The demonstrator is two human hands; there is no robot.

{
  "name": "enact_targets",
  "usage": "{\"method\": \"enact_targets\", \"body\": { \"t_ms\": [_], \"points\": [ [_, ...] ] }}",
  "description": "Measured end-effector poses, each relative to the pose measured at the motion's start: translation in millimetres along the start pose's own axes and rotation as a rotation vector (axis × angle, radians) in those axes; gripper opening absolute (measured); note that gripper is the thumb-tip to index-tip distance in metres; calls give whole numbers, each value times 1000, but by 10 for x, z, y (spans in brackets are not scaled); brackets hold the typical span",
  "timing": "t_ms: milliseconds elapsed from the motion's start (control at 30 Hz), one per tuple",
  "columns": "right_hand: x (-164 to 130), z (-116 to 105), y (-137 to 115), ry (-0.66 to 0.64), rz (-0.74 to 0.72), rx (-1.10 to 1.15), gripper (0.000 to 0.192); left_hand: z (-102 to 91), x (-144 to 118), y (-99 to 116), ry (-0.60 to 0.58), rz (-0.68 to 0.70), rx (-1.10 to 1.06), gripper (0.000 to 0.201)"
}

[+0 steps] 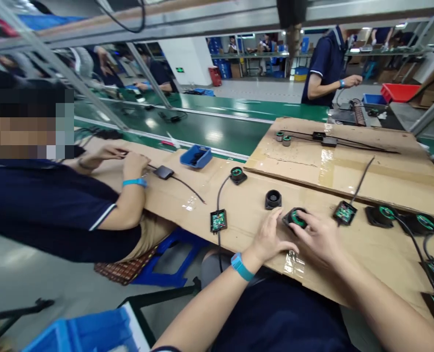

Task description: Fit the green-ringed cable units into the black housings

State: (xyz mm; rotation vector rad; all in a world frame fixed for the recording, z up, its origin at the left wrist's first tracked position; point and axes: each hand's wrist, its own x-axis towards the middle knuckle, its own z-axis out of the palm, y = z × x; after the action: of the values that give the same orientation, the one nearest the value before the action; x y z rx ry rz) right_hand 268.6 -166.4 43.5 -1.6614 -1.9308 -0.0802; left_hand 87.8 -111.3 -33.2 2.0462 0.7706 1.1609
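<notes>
Cardboard-covered bench (312, 166) along a green conveyor (209, 129), busy factory floor behind. Your left hand (271, 239) and right hand (317, 237) meet at a round black module with a green ring (294, 218), sitting on the cardboard right in front of you. Right fingers curl over its near edge; left fingers are bent beside it, thumb out. Can't tell if either one really grips it.

Progress, judging by the layout: similar ringed units (380, 215) sit to your right with cables attached, so some look done. An empty black housing (273, 199), an open board box (218, 220) and another ringed unit (237, 174) sit to your left, apparently pending.

Co-worker's hands (129, 159) are at a flat black box (163, 172). Blue bin (196, 156) by the belt. No readable labels or brands.
</notes>
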Motion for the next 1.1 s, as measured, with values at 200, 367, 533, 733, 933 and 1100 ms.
{"method": "enact_targets", "body": {
  "t_ms": [200,367,533,733,933,1100],
  "points": [
    [-49,49,110,-39,65,-158,39,-73,7,17,86,-8,-93,103],
    [-73,42,77,111,123,-162,39,-82,-8,12,131,-71,-134,97],
    [-139,214,141,-107,129,-171,33,-89,-20,-2,170,-133,-174,93],
    [379,-280,-354,77,-7,-17,33,-27,78,258,83,-231,-416,108],
    [1744,-721,-1234,104,-53,142,37,12,496,891,5,-337,-863,70],
    [2864,-31,-1618,-1,32,91,59,-782,618,919,143,-608,-1089,61]
  ]
}}
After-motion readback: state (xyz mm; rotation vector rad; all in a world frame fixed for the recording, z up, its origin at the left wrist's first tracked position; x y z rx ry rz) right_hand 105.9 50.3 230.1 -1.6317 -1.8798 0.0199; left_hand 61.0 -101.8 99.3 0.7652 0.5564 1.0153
